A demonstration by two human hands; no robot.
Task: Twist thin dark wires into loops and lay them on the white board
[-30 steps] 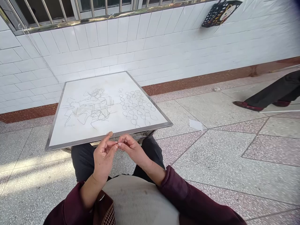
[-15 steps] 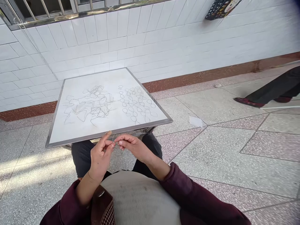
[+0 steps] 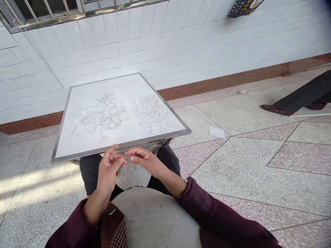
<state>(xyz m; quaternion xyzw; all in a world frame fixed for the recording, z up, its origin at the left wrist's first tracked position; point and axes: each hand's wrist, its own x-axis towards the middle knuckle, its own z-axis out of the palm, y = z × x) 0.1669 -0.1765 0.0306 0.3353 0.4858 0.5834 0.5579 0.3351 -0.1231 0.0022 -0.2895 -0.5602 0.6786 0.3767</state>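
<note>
Close to the table's near edge, my left hand [image 3: 110, 166] pinches a thin wire [image 3: 123, 150] between thumb and fingers. Just to its right, my right hand [image 3: 144, 161] has thumb and forefinger pinched at the same wire, which curves up between the two hands. Its full shape is too fine to make out. On the white table [image 3: 64, 143] lie many thin bent wires [image 3: 103, 115] in a loose tangle on the left. Several rounded wire loops [image 3: 148, 115] are spread in rough rows on the right.
A grey metal rim edges the table, which stands by a white tiled wall [image 3: 103, 51]. A white paper piece [image 3: 217, 132] lies on the speckled floor. At the right, another person's leg and dark red shoe [image 3: 276, 109] show. A patterned bag [image 3: 243, 7] hangs above.
My left hand has shifted slightly left and turned, leaving a little more space between the fingertips of both hands. The wires on the table look the same.
</note>
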